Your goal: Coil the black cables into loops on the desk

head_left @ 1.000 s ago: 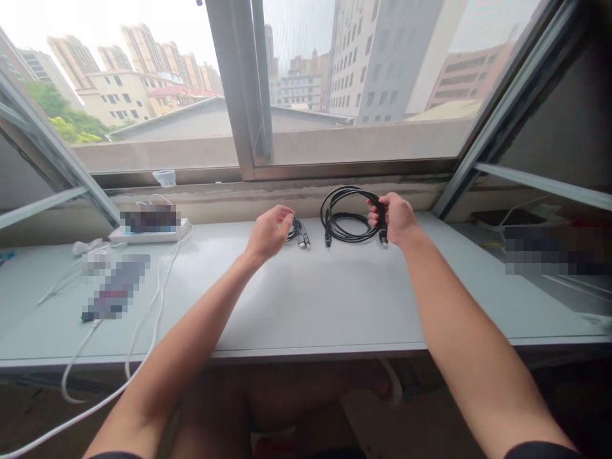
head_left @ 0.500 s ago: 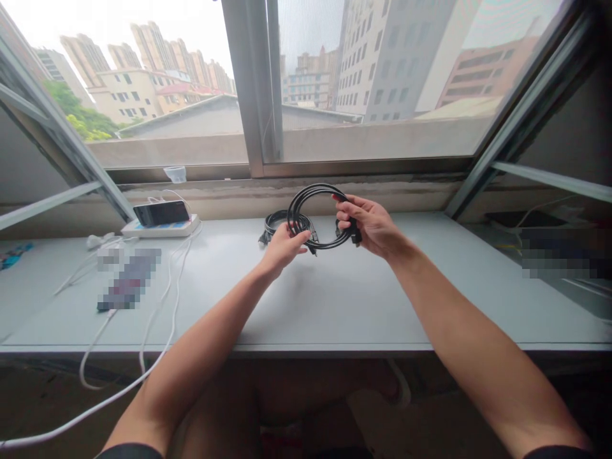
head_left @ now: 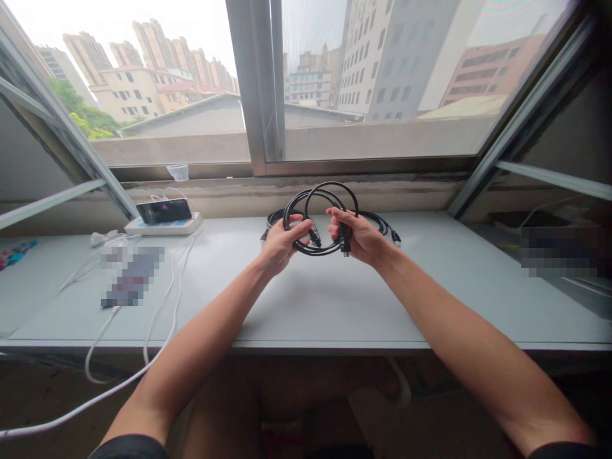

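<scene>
Black cable coil (head_left: 319,253) held up above the pale tabletop (head_left: 325,306), gripped from both sides.
Left hand (head_left: 281,243) pinches the coil's left side, thumb over the strands; right hand (head_left: 359,237) clenched round its right side, a plug (head_left: 345,249) poking out below; other black cable (head_left: 381,222) lies behind both hands; at left, a phone (head_left: 164,210) stands on a white power strip (head_left: 184,224).

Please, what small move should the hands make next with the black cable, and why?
Perhaps the right hand should ease toward the left hand, bringing the loop against the other strands. Both hands hold the black cable raised over the table, but that loop stands apart at the top, and a plug hangs below the right hand.
</scene>
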`<state>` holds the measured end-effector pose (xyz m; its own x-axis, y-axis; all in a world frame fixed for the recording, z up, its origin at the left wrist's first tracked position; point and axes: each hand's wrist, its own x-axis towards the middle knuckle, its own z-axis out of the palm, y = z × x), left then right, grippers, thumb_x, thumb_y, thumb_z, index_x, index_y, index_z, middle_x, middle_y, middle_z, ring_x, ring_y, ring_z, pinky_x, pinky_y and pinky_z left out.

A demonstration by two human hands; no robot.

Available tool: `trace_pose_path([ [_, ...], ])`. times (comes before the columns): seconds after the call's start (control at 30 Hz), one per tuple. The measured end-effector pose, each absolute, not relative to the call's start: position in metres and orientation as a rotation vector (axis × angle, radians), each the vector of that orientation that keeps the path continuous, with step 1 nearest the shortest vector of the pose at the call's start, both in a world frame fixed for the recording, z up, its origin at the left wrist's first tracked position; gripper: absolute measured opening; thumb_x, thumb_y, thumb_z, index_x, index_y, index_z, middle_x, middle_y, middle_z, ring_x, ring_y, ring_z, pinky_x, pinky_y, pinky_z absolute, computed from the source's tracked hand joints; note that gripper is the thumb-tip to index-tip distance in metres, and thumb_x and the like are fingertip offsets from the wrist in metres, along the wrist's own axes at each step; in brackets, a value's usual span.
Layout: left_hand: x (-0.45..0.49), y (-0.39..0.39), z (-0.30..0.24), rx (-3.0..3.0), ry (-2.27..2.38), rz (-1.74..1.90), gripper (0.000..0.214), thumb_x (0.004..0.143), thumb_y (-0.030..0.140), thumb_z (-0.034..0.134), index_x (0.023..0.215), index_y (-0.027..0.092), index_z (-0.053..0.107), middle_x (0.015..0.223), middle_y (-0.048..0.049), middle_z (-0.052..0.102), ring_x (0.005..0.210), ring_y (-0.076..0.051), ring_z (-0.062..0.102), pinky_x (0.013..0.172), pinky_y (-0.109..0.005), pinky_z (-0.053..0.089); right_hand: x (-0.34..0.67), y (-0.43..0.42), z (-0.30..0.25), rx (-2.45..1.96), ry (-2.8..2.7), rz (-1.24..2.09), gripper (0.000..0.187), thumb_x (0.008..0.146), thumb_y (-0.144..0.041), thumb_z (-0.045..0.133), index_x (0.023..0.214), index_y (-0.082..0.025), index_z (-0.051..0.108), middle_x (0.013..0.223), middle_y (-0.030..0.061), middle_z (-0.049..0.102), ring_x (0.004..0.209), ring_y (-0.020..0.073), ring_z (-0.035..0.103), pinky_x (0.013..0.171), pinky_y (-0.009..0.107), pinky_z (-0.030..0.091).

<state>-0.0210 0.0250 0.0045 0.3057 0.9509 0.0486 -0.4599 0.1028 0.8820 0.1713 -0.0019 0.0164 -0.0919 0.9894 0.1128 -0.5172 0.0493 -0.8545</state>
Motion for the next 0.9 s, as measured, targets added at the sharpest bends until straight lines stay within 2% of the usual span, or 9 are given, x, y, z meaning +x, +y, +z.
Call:
trace_pose_path([
  [0.13, -0.019, 0.021, 0.002, 1.023, 0.65, 1.137, 0.062, 0.058, 0.033, 0.101, 0.101, 0.02, 0.059, 0.085, 0.0003, 0.071, 0.08, -0.015, 0.07, 0.068, -0.026, 0.053, 0.168, 0.003, 0.011, -0.721, -0.874, 1.433, 0.042, 0.063, -0.038, 0.1, 0.088, -0.019, 0.071, 0.062, -0.0073, 0.052, 0.054, 0.0062, 0.05, 0.041, 0.015, 0.045],
  [0.23, -0.016, 0.019, -0.002, 1.087, 0.654, 1.132, 0.063, 0.058, 0.035, 0.101, 0.1, 0.02, 0.057, 0.081, 0.0006, 0.071, 0.077, -0.015, 0.07, 0.067, -0.025, 0.052, 0.165, 0.007, 0.004, -0.757, -0.83, 1.411, 0.045, 0.062, -0.041, 0.101, 0.088, -0.018, 0.072, 0.062, -0.0077, 0.051, 0.052, 0.0054, 0.048, 0.039, 0.014, 0.042],
  [0.53, -0.015, 0.023, -0.007, 1.167, 0.636, 1.177, 0.06, 0.058, 0.037, 0.1, 0.098, 0.019, 0.058, 0.085, 0.0, 0.071, 0.086, -0.018, 0.073, 0.081, -0.034, 0.057, 0.155, 0.004, -0.001, -0.748, -0.825, 1.401, 0.054, 0.057, -0.052, 0.101, 0.084, -0.019, 0.068, 0.059, -0.0085, 0.048, 0.051, 0.0058, 0.044, 0.041, 0.018, 0.039],
  [0.7, -0.016, 0.028, -0.004, 1.095, 0.652, 1.27, 0.057, 0.058, 0.035, 0.1, 0.098, 0.017, 0.063, 0.088, -0.0015, 0.072, 0.084, -0.017, 0.072, 0.086, -0.038, 0.058, 0.153, -0.003, 0.006, -0.587, -0.892, 1.474, 0.051, 0.063, -0.055, 0.097, 0.081, -0.02, 0.065, 0.062, -0.007, 0.043, 0.058, 0.008, 0.042, 0.048, 0.019, 0.042],
  [0.77, -0.017, 0.029, -0.003, 1.084, 0.663, 1.273, 0.055, 0.059, 0.035, 0.1, 0.098, 0.016, 0.066, 0.089, -0.0024, 0.073, 0.085, -0.017, 0.071, 0.088, -0.038, 0.057, 0.154, -0.005, 0.008, -0.54, -0.904, 1.53, 0.044, 0.067, -0.048, 0.096, 0.08, -0.02, 0.064, 0.065, -0.006, 0.044, 0.06, 0.0086, 0.043, 0.051, 0.019, 0.044],
  [0.9, -0.019, 0.03, -0.001, 1.084, 0.673, 1.269, 0.052, 0.06, 0.036, 0.099, 0.097, 0.015, 0.069, 0.089, -0.0025, 0.073, 0.085, -0.016, 0.071, 0.086, -0.033, 0.056, 0.16, -0.006, 0.011, -0.478, -0.919, 1.603, 0.026, 0.07, -0.02, 0.088, 0.087, -0.019, 0.068, 0.069, -0.0058, 0.043, 0.06, 0.0077, 0.04, 0.052, 0.018, 0.043],
])
